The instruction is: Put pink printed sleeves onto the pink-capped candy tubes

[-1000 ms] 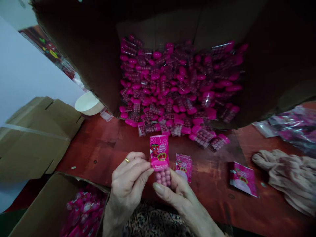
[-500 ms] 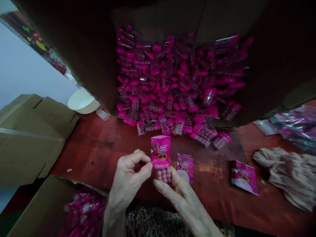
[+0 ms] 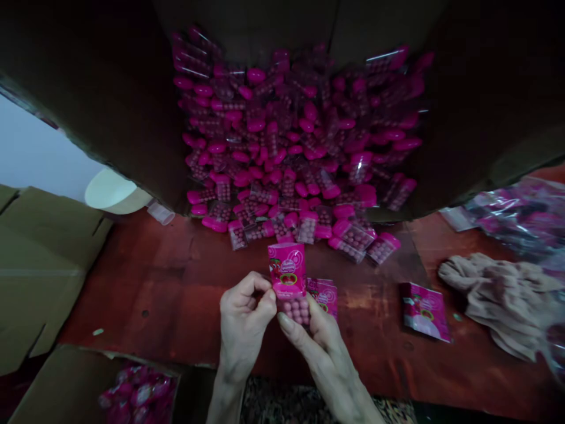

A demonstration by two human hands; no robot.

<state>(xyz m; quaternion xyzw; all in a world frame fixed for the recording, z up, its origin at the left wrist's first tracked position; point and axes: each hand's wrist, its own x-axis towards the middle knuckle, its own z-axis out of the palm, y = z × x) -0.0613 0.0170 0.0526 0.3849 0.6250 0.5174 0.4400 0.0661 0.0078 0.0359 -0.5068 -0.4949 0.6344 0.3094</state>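
Pink printed film (image 3: 286, 270) is sleeving the top of a clear plastic container of pink balls (image 3: 296, 311) that the right hand (image 3: 325, 347) is gripping, while beside it the left hand (image 3: 243, 323), curled tighter than a second ago, is apparently pinching the film's edge, so both are steadying it.

Your left hand (image 3: 247, 324) has curled its fingers in: a second ago they stretched toward the glossy pink printed pouch (image 3: 286, 268), and now thumb and forefinger pinch by its lower left edge. The gold ring has slipped from sight. Your hands have shifted slightly toward the right edge of the desk (image 3: 176, 294), so the pouch now overlaps the flat pink printed packets (image 3: 329, 300). Clear shiny plastic (image 3: 557, 338) has come into view by the desk's right edge.
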